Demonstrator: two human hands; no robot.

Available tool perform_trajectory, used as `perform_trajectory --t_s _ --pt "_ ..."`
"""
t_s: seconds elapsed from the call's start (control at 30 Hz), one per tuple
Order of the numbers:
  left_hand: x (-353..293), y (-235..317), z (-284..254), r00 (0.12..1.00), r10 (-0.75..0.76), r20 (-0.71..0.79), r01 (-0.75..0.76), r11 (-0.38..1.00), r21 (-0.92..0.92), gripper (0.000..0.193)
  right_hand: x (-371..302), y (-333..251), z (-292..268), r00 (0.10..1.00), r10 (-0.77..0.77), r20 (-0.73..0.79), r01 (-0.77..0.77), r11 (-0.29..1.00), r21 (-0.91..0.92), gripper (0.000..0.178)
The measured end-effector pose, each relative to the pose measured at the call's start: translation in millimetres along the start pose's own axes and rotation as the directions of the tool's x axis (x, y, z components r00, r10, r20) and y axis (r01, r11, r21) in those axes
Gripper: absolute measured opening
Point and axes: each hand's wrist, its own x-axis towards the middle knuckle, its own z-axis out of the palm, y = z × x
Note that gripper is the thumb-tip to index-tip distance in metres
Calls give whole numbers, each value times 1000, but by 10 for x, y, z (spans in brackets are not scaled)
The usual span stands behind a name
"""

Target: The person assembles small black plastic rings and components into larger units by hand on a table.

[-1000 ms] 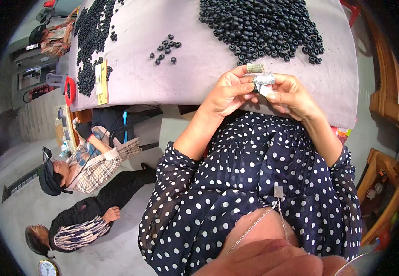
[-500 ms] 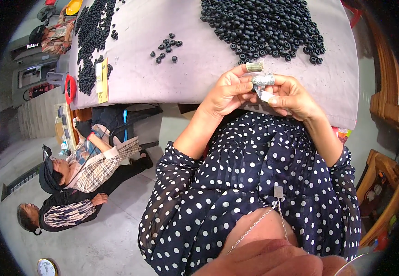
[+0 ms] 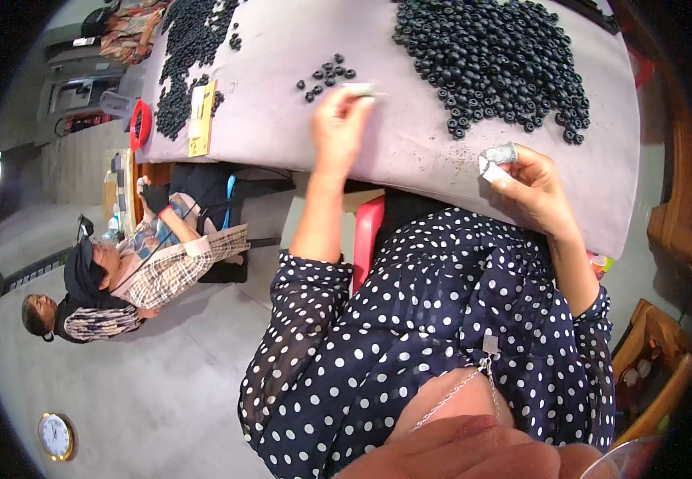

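My left hand (image 3: 336, 132) is raised over the table, just right of a small loose cluster of black ring-like parts (image 3: 329, 72). A pale wrapping covers its index finger. Motion blurs its fingertips, so I cannot tell whether anything is between them. Below the large pile of black ring-like parts (image 3: 490, 60), my right hand (image 3: 539, 188) pinches a small flat white piece (image 3: 491, 169) between thumb and forefinger. Silvery-grey wrapping (image 3: 502, 153) covers that forefinger. The piece's exact kind cannot be made out.
A pale cloth covers the table (image 3: 282, 136). At its left lie another heap of black parts (image 3: 194, 40), a yellow-edged pad (image 3: 202, 120) and a red bowl (image 3: 140, 125). A person in a checked shirt (image 3: 178, 271) sits left. A red chair (image 3: 367, 239) is by my left side.
My hands, earlier together around a small dark part, have parted. The left moved away to the left, toward the small cluster. The right still pinches the white piece. The view has shifted.
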Motion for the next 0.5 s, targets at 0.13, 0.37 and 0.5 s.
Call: perform_trajectory --t_s 0.13,0.37,0.5 --pt "220 -291 -409 970 113 -217 -50 960 276 14 20 -23 -66 994 -107 21 108 994 -31 26" --pt "207 -221 -141 896 379 -229 -188 793 580 14 -38 -112 -276 974 -119 -195 126 992 24 29" --pt "-109 248 459 890 444 104 -442 782 440 15 -36 -162 -222 978 -92 -185 91 996 -11 34"
